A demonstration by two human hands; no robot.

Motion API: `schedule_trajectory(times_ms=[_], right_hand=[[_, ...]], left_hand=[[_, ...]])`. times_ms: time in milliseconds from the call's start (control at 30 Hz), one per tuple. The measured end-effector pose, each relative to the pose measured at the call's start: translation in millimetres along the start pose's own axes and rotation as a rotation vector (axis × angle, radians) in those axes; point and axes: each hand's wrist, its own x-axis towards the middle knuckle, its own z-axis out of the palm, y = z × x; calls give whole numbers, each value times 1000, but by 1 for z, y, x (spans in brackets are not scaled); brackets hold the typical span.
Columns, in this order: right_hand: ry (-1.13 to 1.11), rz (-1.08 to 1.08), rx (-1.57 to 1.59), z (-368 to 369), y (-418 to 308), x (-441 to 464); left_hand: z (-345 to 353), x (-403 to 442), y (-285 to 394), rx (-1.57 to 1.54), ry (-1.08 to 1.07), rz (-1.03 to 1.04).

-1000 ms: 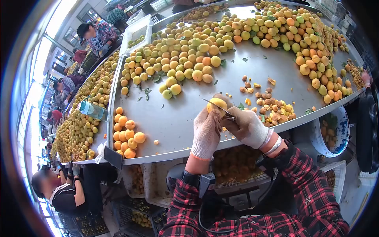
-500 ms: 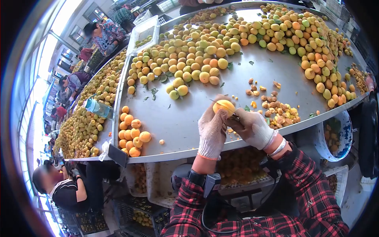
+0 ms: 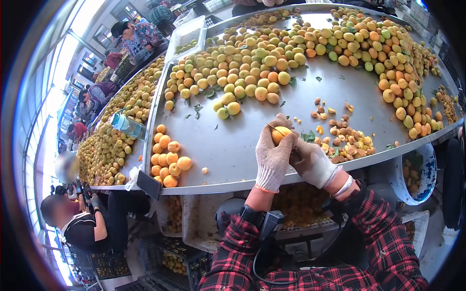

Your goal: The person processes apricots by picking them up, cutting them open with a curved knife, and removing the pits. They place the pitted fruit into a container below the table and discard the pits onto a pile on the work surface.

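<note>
OK, left hand (image 3: 272,156) was clamped around an apricot (image 3: 280,135), right hand (image 3: 312,162) curled just beside it; couldn't tell what the right gripped. Apricot was likely light, soft, easily bruised; cupping its sides looked safest.

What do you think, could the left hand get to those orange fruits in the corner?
Probably yes: mostly bare tabletop lies between the left hand and the orange fruits, but it's holding another fruit.

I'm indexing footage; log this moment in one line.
left hand: gripping apricot | right hand: close beside, grip hidden | pits and scraps: on metal table
</note>
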Motion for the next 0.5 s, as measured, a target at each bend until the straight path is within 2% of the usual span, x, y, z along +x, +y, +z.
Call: schedule_trajectory(times_ms=[133, 200, 333, 400, 500], right_hand=[[-1, 22, 213, 0, -2, -1], [-155, 391, 426, -6, -9, 1], [-287, 681, 775, -30, -46, 8], [-309, 682, 762, -35, -50, 9], [-278, 582, 660, -25, -29, 8]], left_hand=[[-4, 4, 4, -76, -61, -12], [-8, 4, 7, -184, -167, 10], [-10, 0, 20, -366, -239, 3], [-8, -3, 25, -528, -231, -74], [-6, 0, 15, -436, -98, -14]])
